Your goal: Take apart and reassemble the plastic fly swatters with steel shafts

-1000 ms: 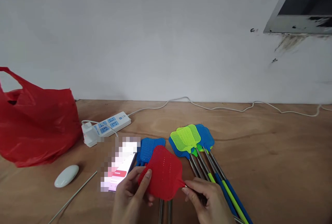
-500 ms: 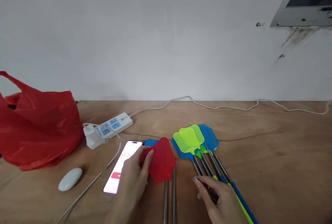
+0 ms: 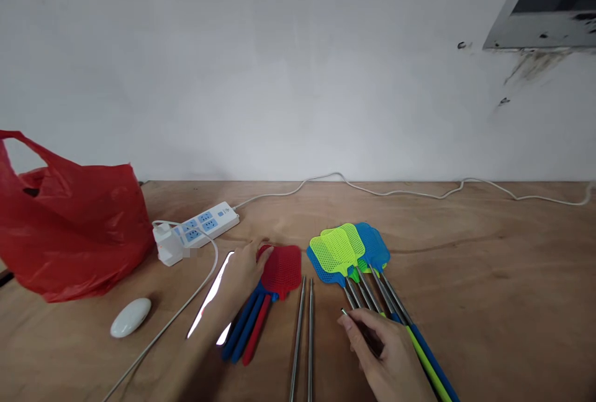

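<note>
My left hand (image 3: 242, 270) lies on the left edge of a red fly swatter head (image 3: 282, 270), fingers curled over it, pressing it onto the blue swatters beneath; their blue and red handles (image 3: 246, 326) run toward me. My right hand (image 3: 388, 358) is pinched on a thin metal rod (image 3: 347, 314) beside a fan of lime-green and blue swatters (image 3: 347, 248) with steel shafts. Two bare steel rods (image 3: 303, 334) lie between my hands.
A red plastic bag (image 3: 69, 228) sits at the left. A white power strip (image 3: 198, 228) with a charger and cable lies behind a phone (image 3: 212, 296). A white oval object (image 3: 130, 316) and a long thin rod (image 3: 153, 340) lie left of the phone. A white cable runs along the wall.
My left hand carried the red swatter head away from me and laid it down on the blue swatters. My right hand let go of it and drew back, pinching a thin rod.
</note>
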Available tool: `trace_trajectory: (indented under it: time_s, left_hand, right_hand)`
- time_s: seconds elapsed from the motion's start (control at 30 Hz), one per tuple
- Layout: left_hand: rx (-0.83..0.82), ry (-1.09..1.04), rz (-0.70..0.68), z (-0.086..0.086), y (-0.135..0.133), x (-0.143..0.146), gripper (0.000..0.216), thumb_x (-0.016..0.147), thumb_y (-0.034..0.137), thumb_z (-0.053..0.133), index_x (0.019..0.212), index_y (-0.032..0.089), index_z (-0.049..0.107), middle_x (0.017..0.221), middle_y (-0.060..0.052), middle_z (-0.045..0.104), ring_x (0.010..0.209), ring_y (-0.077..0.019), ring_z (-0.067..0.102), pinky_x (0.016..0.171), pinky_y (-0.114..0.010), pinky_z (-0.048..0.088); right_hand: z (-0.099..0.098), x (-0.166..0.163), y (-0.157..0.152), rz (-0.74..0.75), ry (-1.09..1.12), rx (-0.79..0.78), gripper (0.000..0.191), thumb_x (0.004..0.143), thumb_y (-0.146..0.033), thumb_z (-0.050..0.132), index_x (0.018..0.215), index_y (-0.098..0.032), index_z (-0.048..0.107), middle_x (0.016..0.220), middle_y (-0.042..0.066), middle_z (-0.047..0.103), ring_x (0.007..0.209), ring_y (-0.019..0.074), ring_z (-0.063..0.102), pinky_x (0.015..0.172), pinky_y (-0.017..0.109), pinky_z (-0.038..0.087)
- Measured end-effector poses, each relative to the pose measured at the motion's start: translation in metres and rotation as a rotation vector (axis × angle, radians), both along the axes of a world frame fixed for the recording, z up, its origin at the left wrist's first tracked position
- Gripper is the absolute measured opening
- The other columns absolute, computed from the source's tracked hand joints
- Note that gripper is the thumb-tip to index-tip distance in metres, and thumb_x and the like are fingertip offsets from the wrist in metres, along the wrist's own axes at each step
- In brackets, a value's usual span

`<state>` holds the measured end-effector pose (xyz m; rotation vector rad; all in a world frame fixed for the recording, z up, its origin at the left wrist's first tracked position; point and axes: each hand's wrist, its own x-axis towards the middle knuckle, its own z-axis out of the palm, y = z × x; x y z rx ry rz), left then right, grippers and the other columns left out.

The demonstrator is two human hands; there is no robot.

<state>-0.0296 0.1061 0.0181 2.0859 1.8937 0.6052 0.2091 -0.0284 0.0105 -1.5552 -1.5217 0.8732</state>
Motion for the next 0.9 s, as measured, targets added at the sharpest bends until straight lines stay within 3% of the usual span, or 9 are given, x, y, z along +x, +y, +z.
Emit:
trace_trajectory:
  time_s: [0.13, 0.23, 0.33, 0.5, 0.6, 0.67, 0.8, 0.9]
  left_hand:
    - [0.036, 0.055, 0.043, 0.006, -0.022, 0.005, 0.031, 0.094, 0.035, 0.05, 0.118, 0.02, 0.062, 0.112, -0.013, 0.066, 0.096, -0.0311, 0.066, 0.075, -0.037, 0.048]
    - [0.03, -0.005, -0.054, 0.009, -0.05, 0.014, 0.028, 0.097, 0.038, 0.043, 0.108, 0.022, 0.063, 0.087, -0.005, 0.068, 0.079, -0.0252, 0.066, 0.07, -0.033, 0.047]
    - [-0.111, -0.12, -0.159, 0.004, -0.079, 0.026, 0.026, 0.097, 0.039, 0.044, 0.09, 0.023, 0.062, 0.071, -0.001, 0.065, 0.064, -0.0213, 0.063, 0.06, -0.029, 0.043]
    - [-0.149, -0.28, -0.122, -0.015, -0.107, 0.044, 0.019, 0.093, 0.035, 0.048, 0.086, 0.021, 0.06, 0.072, -0.002, 0.066, 0.059, -0.0192, 0.061, 0.054, -0.027, 0.041]
    - [-0.142, -0.331, -0.123, -0.025, -0.112, 0.048, 0.015, 0.092, 0.031, 0.049, 0.087, 0.022, 0.06, 0.074, -0.003, 0.066, 0.06, -0.0193, 0.061, 0.056, -0.027, 0.043]
    - [-0.144, -0.365, -0.117, -0.031, -0.114, 0.05, 0.013, 0.09, 0.028, 0.05, 0.09, 0.022, 0.062, 0.073, -0.002, 0.065, 0.06, -0.0195, 0.061, 0.057, -0.027, 0.044]
    - [-0.133, -0.452, -0.08, -0.038, -0.119, 0.05, 0.018, 0.088, 0.028, 0.052, 0.099, 0.022, 0.065, 0.075, -0.002, 0.065, 0.058, -0.0186, 0.06, 0.056, -0.027, 0.046]
    - [-0.123, -0.484, -0.064, -0.038, -0.122, 0.05, 0.02, 0.088, 0.03, 0.053, 0.098, 0.021, 0.066, 0.076, -0.002, 0.066, 0.057, -0.0179, 0.06, 0.055, -0.027, 0.047]
  right_hand:
    - [-0.004, 0.009, 0.001, -0.089, 0.203, -0.078, 0.051, 0.093, -0.063, 0.046, 0.084, -0.019, 0.07, 0.06, 0.004, 0.067, 0.054, 0.0195, 0.065, 0.05, 0.025, 0.051]
    - [-0.007, 0.016, 0.005, -0.207, 0.184, -0.009, 0.049, 0.093, -0.062, 0.046, 0.082, -0.02, 0.068, 0.06, 0.005, 0.069, 0.059, 0.0209, 0.067, 0.053, 0.025, 0.051]
    - [-0.011, 0.016, 0.01, -0.27, 0.162, 0.01, 0.048, 0.095, -0.062, 0.042, 0.084, -0.02, 0.064, 0.059, 0.003, 0.067, 0.05, 0.0176, 0.061, 0.047, 0.025, 0.046]
    - [-0.019, 0.007, 0.016, -0.236, 0.211, -0.034, 0.049, 0.093, -0.056, 0.049, 0.119, -0.017, 0.059, 0.069, 0.003, 0.068, 0.043, 0.0157, 0.055, 0.038, 0.025, 0.043]
    - [-0.024, 0.001, 0.016, -0.178, 0.189, -0.014, 0.065, 0.09, -0.047, 0.056, 0.145, -0.015, 0.04, 0.078, 0.003, 0.069, 0.054, 0.0191, 0.063, 0.043, 0.027, 0.05]
    - [-0.026, -0.001, 0.014, -0.141, 0.151, 0.0, 0.069, 0.09, -0.039, 0.054, 0.151, -0.015, 0.032, 0.08, 0.003, 0.068, 0.059, 0.0193, 0.064, 0.048, 0.028, 0.053]
    - [-0.028, 0.0, 0.007, -0.036, 0.037, -0.006, 0.058, 0.087, -0.029, 0.056, 0.144, -0.019, 0.047, 0.091, 0.005, 0.07, 0.066, 0.0182, 0.067, 0.057, 0.028, 0.056]
    - [-0.026, 0.001, -0.001, 0.01, -0.006, -0.006, 0.045, 0.09, -0.032, 0.056, 0.133, -0.02, 0.059, 0.097, 0.007, 0.071, 0.068, 0.018, 0.068, 0.056, 0.026, 0.056]
